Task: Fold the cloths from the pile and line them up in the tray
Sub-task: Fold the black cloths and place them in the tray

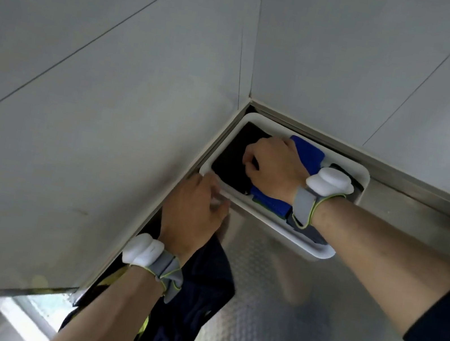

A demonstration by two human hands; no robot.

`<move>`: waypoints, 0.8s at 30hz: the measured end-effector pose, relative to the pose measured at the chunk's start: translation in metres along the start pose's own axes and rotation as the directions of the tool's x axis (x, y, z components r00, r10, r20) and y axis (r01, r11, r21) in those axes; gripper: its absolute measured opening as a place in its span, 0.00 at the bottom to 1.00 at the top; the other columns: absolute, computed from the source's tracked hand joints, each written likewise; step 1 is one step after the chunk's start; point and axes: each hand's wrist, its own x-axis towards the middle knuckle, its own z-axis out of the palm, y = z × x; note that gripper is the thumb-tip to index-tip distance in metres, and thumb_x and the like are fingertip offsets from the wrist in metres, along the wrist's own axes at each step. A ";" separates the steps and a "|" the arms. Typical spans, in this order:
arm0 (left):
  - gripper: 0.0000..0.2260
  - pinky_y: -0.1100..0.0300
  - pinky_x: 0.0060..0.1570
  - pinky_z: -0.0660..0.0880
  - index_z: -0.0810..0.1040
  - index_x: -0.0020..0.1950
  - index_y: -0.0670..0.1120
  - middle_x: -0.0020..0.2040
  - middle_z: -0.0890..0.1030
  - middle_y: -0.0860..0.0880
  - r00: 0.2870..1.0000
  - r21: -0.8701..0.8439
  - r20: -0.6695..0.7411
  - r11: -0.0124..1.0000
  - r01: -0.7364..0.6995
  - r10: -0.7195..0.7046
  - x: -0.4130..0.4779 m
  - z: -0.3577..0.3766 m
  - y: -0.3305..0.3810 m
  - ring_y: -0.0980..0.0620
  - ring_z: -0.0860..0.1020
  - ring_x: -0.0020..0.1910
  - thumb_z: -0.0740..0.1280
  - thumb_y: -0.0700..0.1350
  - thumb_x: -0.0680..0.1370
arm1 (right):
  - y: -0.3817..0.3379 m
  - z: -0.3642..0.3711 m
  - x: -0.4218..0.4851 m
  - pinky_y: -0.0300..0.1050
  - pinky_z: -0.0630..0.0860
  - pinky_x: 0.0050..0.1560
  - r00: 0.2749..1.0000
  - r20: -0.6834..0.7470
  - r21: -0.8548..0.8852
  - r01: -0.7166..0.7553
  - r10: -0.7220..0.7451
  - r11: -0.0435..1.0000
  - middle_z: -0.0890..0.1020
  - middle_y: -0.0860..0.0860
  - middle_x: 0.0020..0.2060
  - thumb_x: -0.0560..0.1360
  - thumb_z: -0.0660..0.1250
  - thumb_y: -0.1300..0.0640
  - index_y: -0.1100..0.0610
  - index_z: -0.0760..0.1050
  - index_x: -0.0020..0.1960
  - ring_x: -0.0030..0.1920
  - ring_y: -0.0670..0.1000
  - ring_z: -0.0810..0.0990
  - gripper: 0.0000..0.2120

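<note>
The right hand (273,168) is curled shut, its fingertips (249,159) pinching a folded black cloth (230,159) down inside the white tray (364,175). The black cloth looks flat and smooth, filling the tray's end nearest the wall corner. Directly under and behind that hand's wrist lies a bright blue cloth (308,154), folded and pressed alongside the black one, and past it, toward the tray's other end, a darker grey cloth (313,234) is partly hidden by the grey wrist strap (305,206) with its white pod. The left hand (195,205) rests just beside the black cloth's near edge, fingers spread loosely over the tray's corner rim, touching it without closing on anything. Below that wrist sits the loose pile (197,293) of dark navy cloth with yellow showing through, crumpled against the wall base and partly covered by the forearm. The tray sits tight in the corner where two pale panelled walls (97,89) meet, so both far sides are boxed in. The textured steel counter (297,316) stretches bare toward the person, to the right of the pile.
</note>
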 end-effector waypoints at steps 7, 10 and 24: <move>0.23 0.57 0.38 0.68 0.71 0.51 0.53 0.46 0.78 0.56 0.969 0.318 0.096 0.929 0.187 -0.228 -0.066 -0.001 -0.001 0.48 0.80 0.44 0.66 0.70 0.72 | -0.023 -0.005 -0.052 0.51 0.64 0.61 0.998 -0.054 0.050 0.032 -0.030 0.998 0.80 0.50 0.49 0.78 0.62 0.56 0.51 0.81 0.51 0.56 0.55 0.73 0.09; 0.15 0.55 0.42 0.71 0.75 0.55 0.51 0.50 0.81 0.51 0.944 0.248 0.151 0.936 0.250 -0.293 -0.076 -0.004 0.000 0.43 0.80 0.50 0.68 0.60 0.77 | -0.032 -0.004 -0.079 0.53 0.67 0.61 0.998 -0.053 0.083 0.035 -0.031 0.996 0.80 0.50 0.46 0.78 0.63 0.57 0.52 0.81 0.49 0.54 0.56 0.74 0.08; 0.02 0.63 0.39 0.77 0.71 0.51 0.51 0.41 0.79 0.51 0.985 -0.486 0.164 0.863 0.135 -0.062 -0.111 -0.070 0.061 0.54 0.79 0.39 0.61 0.46 0.83 | -0.065 -0.037 -0.204 0.46 0.77 0.61 0.971 0.233 0.555 -0.172 0.047 0.814 0.76 0.46 0.63 0.72 0.74 0.47 0.47 0.70 0.71 0.59 0.46 0.79 0.29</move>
